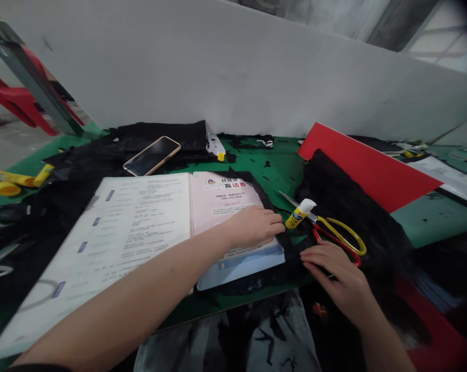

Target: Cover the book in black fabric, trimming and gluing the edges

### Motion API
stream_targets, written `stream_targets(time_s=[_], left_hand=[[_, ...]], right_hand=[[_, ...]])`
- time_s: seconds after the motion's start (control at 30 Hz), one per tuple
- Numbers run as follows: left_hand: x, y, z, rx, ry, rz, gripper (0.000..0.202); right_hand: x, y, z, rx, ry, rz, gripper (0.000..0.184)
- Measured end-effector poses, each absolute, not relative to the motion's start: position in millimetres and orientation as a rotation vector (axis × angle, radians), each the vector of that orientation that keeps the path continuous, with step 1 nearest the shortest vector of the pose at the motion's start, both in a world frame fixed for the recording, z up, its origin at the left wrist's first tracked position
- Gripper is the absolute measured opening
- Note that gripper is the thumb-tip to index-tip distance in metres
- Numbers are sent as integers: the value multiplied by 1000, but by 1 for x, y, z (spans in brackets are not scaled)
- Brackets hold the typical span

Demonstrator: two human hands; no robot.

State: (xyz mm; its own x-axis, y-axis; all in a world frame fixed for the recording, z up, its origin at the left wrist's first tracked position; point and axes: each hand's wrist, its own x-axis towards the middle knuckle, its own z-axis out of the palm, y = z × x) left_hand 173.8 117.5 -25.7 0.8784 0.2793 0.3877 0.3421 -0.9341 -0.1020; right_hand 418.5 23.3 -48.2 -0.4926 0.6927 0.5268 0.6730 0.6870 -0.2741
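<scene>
An open book (156,206) lies on black sheet material, its right-hand page pink at the top. My left hand (252,227) rests palm down across that page, fingers stretched to its right edge. Just right of the book, my right hand (336,274) pinches black sheet material (295,250) between thumb and fingertips; the exact grip is partly lost in the dark. Between and beyond my hands stands a yellow glue stick (294,219) with a white cap, leaning slightly. Scissors (344,235) with one yellow and one red handle lie behind my right hand, their blades passing behind the glue stick.
A phone (152,156) lies on black sheets behind the book. Yellow glue sticks (16,178) are at the far left. A red board (365,163) leans at the right over crumpled black material (334,181). Black scraps dot the green table (252,163); a white partition (237,72) rises behind.
</scene>
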Motion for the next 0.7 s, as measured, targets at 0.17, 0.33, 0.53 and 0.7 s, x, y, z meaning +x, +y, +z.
stream_targets(time_s=[0.17, 0.33, 0.53, 0.7], left_hand=[[172, 105, -16, -2906, -624, -469, 20], [168, 72, -5, -3025, -979, -464, 27], [163, 33, -8, -2999, -1441, -605, 33], [159, 25, -19, -2888, -1655, -789, 8]], right_hand=[[412, 29, -45, -1200, -2186, 218, 14], [406, 36, -41, -1379, -2148, 237, 17], [397, 45, -35, -1472, -2206, 263, 20], [392, 51, -39, -1429, -2207, 233, 15]])
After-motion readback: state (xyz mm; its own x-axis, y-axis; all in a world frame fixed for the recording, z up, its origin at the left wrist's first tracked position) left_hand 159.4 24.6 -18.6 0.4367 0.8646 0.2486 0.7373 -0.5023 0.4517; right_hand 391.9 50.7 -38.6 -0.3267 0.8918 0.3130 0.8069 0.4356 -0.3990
